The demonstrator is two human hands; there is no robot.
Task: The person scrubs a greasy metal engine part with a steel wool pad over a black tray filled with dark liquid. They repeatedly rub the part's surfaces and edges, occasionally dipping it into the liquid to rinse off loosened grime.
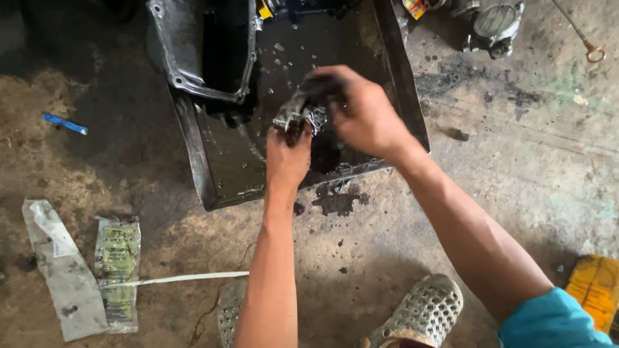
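Your left hand (287, 154) and right hand (364, 109) are both clenching fingers on the small oily grey metal part (301, 113) | you are holding it above the black oil-filled metal tray (403, 84) on the floor.

An oily, crumpled metal part (302, 113) (dark, glistening wet) sits above a black tray (219, 161) of oil.

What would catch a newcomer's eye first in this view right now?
The two hands meeting mid-frame: the left hand and right hand together grip a grimy, oily metal part over a black tray of dark liquid. At the tray's upper left leans a grey metal pan. On the concrete floor, lower left, lie torn plastic wrappers.
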